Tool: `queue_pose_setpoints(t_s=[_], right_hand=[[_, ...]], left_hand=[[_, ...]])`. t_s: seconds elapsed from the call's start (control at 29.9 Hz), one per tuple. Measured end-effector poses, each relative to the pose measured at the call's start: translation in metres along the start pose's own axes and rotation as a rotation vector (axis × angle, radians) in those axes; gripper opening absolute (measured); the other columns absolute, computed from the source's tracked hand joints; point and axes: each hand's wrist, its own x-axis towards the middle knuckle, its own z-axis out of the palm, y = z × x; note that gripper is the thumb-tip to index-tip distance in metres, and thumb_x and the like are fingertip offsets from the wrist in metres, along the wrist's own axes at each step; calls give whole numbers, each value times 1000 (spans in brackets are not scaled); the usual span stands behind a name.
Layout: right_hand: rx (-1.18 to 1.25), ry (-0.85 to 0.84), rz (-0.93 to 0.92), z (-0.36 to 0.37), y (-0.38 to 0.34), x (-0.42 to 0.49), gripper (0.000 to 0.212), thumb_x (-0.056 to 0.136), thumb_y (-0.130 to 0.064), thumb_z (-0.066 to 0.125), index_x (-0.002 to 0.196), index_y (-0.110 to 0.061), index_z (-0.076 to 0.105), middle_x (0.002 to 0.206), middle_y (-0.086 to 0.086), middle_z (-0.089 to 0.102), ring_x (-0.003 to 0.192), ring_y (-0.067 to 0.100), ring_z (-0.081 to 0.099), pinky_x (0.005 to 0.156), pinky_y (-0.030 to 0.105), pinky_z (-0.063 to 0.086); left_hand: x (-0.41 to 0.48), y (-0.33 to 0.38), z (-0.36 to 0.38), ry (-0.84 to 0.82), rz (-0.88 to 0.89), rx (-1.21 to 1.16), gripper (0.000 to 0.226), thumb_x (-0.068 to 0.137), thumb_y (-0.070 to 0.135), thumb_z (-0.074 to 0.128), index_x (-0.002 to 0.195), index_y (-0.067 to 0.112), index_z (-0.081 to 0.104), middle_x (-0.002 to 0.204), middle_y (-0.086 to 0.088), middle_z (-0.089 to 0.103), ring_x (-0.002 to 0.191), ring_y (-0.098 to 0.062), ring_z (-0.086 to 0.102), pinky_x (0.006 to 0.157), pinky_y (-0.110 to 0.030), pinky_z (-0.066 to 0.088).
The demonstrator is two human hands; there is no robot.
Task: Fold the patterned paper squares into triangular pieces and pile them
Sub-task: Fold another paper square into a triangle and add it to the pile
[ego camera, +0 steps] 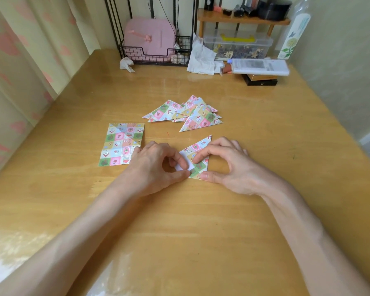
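"Paper triangle (201,146), patterned, half-folded, lay on yellow wooden table (201,221) near folded pile (188,113). Hands?"

"Left hand (156,165) pinched its white flap (185,162); right hand (229,165) pressed it flat. Risk judged: flap could slip, creasing crooked."

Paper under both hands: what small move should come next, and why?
Probably press the lifted flap flat and crease it: the left hand pinches it, white underside showing, while the right hand pins the half-folded paper down.
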Motion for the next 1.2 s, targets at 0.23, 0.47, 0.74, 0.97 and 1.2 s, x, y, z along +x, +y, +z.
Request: queue_pose_setpoints(t_s=[0.23, 0.47, 0.74, 0.97, 1.2], right_hand=[[27, -28, -24, -7, 2, -2, 36, 87, -33, 79, 117, -45, 64, 125, -24, 48, 128, 0, 34, 116, 33, 23], [52, -16, -30, -4, 5, -3, 37, 84, -42, 80, 117, -47, 64, 123, -26, 48, 128, -2, 34, 114, 30, 24], [-13, -39, 18, -3, -1, 3, 43, 83, -36, 82, 119, -48, 61, 124, -27, 45, 129, 0, 30, 99, 24, 20], [10, 67, 1, 6, 2, 1, 45, 85, -37, 77, 124, -48, 57, 115, -29, 48, 122, -2, 35, 95, 6, 16], [9, 62, 5, 8, 0, 0, 52, 85, -41, 78, 130, -49, 53, 113, -33, 45, 123, -1, 33, 94, 18, 21]], left_hand=[[0, 1, 1, 5, -8, 5, 17, 78, 56, 75, 79, 42, 66, 89, 16, 63, 98, -3, 49, 86, -32, 29], [0, 1, 1, 0, -7, 10, 18, 77, 57, 73, 80, 41, 66, 90, 15, 62, 99, -5, 48, 91, -34, 32], [-2, 7, 12, 100, -36, 34, 31, 73, 70, 70, 77, 40, 63, 85, 16, 58, 100, -9, 47, 88, -34, 30], [-1, 6, 12, 102, -25, 67, 32, 75, 69, 71, 79, 39, 62, 82, 16, 56, 97, -8, 45, 86, -33, 27], [0, 1, 5, 36, -12, 8, 22, 74, 64, 74, 80, 44, 66, 86, 15, 61, 96, -6, 50, 83, -34, 29]])
